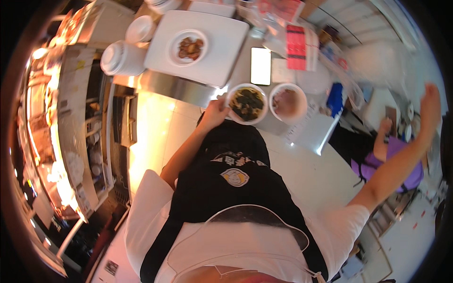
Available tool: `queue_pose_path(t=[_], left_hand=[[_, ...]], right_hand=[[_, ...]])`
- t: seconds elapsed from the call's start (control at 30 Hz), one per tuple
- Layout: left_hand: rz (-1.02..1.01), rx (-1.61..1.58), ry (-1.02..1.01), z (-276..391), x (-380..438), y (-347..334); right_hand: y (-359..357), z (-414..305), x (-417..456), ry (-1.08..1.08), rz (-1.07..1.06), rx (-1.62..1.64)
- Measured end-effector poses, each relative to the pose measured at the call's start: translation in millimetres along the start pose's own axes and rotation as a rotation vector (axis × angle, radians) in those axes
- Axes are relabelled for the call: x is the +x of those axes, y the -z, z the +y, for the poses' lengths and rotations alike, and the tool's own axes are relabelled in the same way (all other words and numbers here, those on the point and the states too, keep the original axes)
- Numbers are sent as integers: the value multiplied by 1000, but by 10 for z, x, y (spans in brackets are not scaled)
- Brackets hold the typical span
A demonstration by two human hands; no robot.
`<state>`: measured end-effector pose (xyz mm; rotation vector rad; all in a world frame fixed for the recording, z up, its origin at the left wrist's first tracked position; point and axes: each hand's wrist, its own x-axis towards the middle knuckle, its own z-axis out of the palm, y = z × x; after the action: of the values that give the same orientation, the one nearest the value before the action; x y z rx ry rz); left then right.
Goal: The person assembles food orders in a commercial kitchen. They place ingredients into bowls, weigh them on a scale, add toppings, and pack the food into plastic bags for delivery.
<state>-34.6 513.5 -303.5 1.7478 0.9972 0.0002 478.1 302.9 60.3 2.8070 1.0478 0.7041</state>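
My left hand (pixel 216 112) grips the left side of a white round bowl (pixel 262 118) at the front edge of the steel counter. Dark leafy greens in broth (pixel 246 104) fill that bowl. Just right of it stands a second white bowl (pixel 301 108), holding pinkish food (pixel 283 102) that looks blurred. Far out to the right, my right arm is stretched away from the bowls. My right hand (pixel 430 102) is raised near the wall, and whether its fingers hold anything is unclear.
A white cutting board (pixel 226 42) carries a bowl of brown chunks (pixel 191 48). Stacked white bowls (pixel 122 58) stand left of it. A bright-screened phone (pixel 261 66), red-and-white packs (pixel 296 47) and a blue item (pixel 334 99) lie on the counter (pixel 311 131). At right is another person in purple (pixel 407 168).
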Motion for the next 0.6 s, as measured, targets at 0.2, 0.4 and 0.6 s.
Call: queue_pose_path(t=[0.2,0.4,0.6], left_hand=[[-100,-271,98,347,-244,835],[133,-757,-120,943,-6,1663],[489,240,-298,429,876,2145]], right_hand=[[393,-1201,-1310,131,107,797],[-454,-3852,-1817,-447,-838,1920],[-1537,-4992,-1783,-718,-768,1713]])
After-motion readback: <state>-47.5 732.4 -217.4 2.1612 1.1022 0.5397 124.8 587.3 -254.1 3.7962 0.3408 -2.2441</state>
